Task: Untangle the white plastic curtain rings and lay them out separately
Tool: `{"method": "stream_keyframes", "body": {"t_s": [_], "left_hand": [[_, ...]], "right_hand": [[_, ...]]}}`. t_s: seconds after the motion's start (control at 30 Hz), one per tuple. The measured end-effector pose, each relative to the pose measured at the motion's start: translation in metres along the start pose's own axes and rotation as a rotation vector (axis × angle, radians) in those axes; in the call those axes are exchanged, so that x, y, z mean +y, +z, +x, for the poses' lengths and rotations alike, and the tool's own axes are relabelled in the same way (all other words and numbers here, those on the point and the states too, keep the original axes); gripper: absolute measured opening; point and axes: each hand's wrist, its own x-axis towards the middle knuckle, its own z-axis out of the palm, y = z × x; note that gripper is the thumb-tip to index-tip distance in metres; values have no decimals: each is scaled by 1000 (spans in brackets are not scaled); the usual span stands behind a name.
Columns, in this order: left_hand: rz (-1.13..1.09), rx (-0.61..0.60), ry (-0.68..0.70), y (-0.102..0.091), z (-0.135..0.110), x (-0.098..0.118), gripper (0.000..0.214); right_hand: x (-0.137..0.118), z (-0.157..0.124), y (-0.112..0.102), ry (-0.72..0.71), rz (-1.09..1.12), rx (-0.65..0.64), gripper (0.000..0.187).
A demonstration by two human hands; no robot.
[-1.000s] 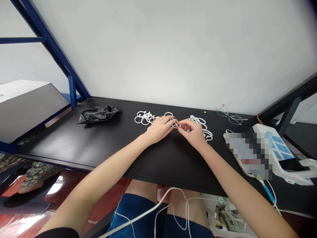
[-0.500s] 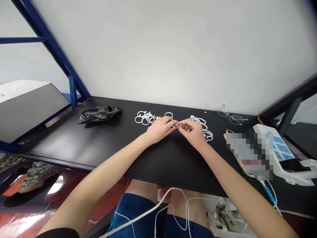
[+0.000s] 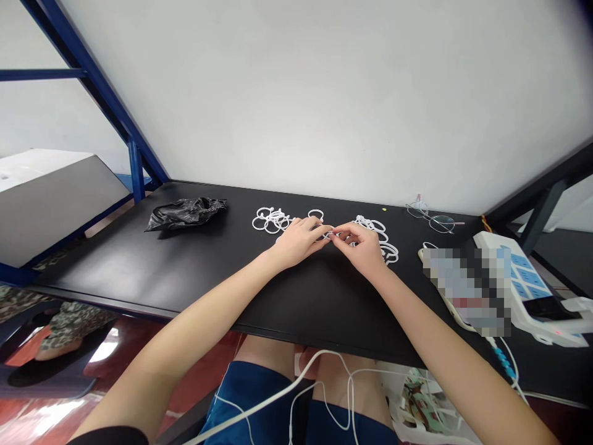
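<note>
Left hand: the left hand (image 3: 299, 241) rested on the matte black tabletop (image 3: 139, 266), fingers curled close together, thumb and forefinger tips pinching a small white plastic ring (image 3: 330, 233).
Right hand: the right hand (image 3: 364, 247) met it fingertip to fingertip, pinching the same ring from the other side, its remaining fingers tucked under.
Held ring: it sat between both hands, just above the table's middle (mostly hidden by fingertips).
Left heap: a loose cluster of white plastic rings (image 3: 271, 220) lay just beyond the left hand.
Right heap: a second pile of white rings (image 3: 384, 242) touched the right hand's far side.
Elsewhere: a crumpled black plastic bag (image 3: 185, 213) lay far left; thin wire-rimmed glasses (image 3: 433, 217) and a white power strip with blue sockets (image 3: 523, 278) lay to the right.
</note>
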Motion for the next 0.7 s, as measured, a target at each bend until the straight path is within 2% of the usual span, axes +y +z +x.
{"method": "stream_keyframes", "body": {"t_s": [0.7], "left_hand": [[-33, -6, 20, 1, -1, 0, 29]], "right_hand": [[6, 0, -2, -49, 54, -33, 22]]}}
